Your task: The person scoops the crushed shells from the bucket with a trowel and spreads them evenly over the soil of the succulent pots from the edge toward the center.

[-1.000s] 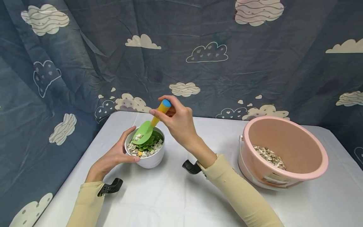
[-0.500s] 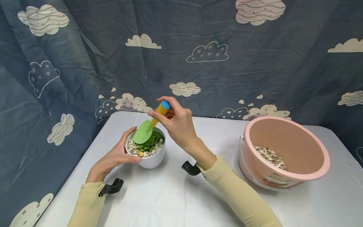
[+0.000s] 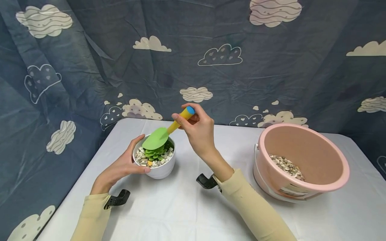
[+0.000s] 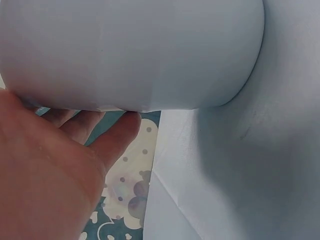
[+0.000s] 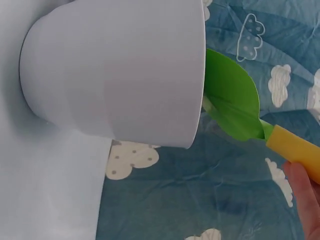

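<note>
A white flower pot (image 3: 161,172) stands on the left part of the table, holding a green succulent (image 3: 154,153) among pale pebbles (image 3: 140,157). My left hand (image 3: 120,166) grips the pot from its left side, thumb at the front and fingers round the back. By its yellow handle with a blue end, my right hand (image 3: 197,129) holds a small toy trowel (image 3: 156,138). The trowel's green blade lies tilted over the pot's back rim, above the plant. In the right wrist view the blade (image 5: 232,100) shows just beyond the pot's rim.
On the right of the table stands a pink bucket (image 3: 304,134) with a lowered handle and mixed pebbles (image 3: 286,166) at its bottom. A white cloth (image 3: 181,207) covers the table. Behind it hangs a dark blue curtain (image 3: 181,73) with cloud prints.
The right hand has moved right and drawn the trowel's handle lower and more slanted. White pebbles lay on the blade a second ago; none show there now. The left hand and pot stay put.
</note>
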{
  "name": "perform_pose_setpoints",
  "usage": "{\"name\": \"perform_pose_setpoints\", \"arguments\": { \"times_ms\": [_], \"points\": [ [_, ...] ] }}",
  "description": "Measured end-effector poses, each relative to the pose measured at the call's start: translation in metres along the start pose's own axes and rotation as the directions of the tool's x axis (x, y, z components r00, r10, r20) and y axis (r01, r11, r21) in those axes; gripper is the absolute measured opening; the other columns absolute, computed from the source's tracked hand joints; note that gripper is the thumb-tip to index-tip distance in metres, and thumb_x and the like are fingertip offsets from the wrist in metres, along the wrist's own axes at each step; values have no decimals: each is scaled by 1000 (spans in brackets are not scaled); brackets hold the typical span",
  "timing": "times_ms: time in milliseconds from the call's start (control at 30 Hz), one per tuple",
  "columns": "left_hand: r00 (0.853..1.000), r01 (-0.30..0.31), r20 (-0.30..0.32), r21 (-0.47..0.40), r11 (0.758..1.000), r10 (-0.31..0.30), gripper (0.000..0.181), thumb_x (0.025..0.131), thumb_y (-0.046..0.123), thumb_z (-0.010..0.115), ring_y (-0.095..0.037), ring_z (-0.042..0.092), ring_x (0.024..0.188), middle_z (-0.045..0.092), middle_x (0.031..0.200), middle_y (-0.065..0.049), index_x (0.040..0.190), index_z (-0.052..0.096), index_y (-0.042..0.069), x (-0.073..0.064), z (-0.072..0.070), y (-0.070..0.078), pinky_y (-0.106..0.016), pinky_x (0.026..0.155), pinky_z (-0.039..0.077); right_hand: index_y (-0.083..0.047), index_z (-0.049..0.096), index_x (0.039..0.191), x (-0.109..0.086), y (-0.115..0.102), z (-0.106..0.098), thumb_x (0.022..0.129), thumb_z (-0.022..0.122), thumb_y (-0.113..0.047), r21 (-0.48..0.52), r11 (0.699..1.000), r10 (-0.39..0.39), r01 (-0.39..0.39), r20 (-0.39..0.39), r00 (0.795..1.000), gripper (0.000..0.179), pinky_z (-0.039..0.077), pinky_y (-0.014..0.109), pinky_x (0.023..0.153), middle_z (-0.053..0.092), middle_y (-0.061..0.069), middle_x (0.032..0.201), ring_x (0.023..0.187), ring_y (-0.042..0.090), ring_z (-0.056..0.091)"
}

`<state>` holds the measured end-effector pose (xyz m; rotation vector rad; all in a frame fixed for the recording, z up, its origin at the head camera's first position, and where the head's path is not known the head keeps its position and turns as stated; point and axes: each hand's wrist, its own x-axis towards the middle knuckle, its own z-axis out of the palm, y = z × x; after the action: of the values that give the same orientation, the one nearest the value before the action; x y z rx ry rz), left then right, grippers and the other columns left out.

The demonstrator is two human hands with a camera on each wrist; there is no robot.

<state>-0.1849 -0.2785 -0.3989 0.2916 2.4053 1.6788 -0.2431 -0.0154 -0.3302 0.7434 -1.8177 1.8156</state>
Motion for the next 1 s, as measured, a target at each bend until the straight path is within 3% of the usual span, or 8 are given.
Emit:
{"name": "perform_pose_setpoints", "arguments": {
  "times_ms": [233, 433, 833, 1000],
  "points": [
    [999, -39, -2, 9, 999, 39, 111, 71, 18, 87, -31, 16, 142, 8, 161, -8, 157, 16, 30, 0, 0, -1, -58, 109, 16, 3, 62, 112, -1, -4, -11, 87, 75, -6, 78, 992, 106, -101, -55, 993, 31, 58, 37, 65, 69, 17, 90, 79, 29, 70],
    [998, -62, 1, 19, 998, 62, 113, 71, 16, 86, -34, 18, 142, 10, 160, -11, 158, 14, 25, 1, 1, -1, -59, 109, 16, 0, 60, 109, -3, 0, -21, 87, 77, -17, 222, 959, 199, -178, -76, 977, 32, 58, 41, 69, 69, 18, 96, 84, 29, 71],
    [998, -66, 4, 9, 998, 66, 113, 72, 15, 86, -35, 19, 141, 10, 160, -12, 158, 13, 21, 1, 1, -1, -59, 109, 16, 3, 56, 105, -14, -8, -39, 88, 76, -12, 320, 923, 256, -213, -100, 961, 31, 57, 44, 73, 69, 24, 101, 91, 34, 70],
    [998, -65, 9, 9, 998, 65, 113, 73, 15, 85, -36, 18, 141, 8, 161, -13, 158, 12, 22, 0, 1, -1, -59, 109, 17, 2, 55, 106, -19, -15, -47, 89, 74, -13, 329, 923, 248, -201, -106, 963, 30, 56, 44, 74, 69, 24, 101, 95, 35, 69]
  ]
}}
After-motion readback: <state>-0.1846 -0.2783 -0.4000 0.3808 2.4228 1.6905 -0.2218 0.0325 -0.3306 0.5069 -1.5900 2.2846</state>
